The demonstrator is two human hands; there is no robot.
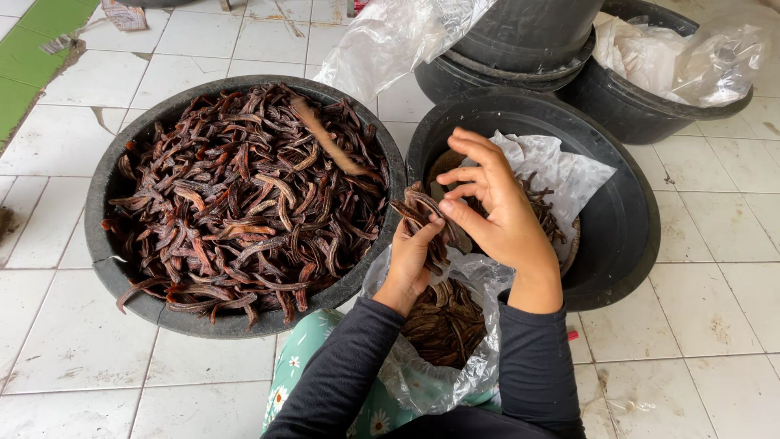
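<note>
Tiled floor [715, 325]; left hand [410, 260] grips dried pods [418, 207], right hand [496, 207] touching.

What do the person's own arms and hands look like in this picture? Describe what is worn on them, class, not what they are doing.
Both arms are covered by long, close-fitting dark sleeves, navy or near black, plain with no visible markings, ending at the wrists. The left hand and right hand are bare: no gloves, and no rings, watch or bracelets can be seen.
</note>
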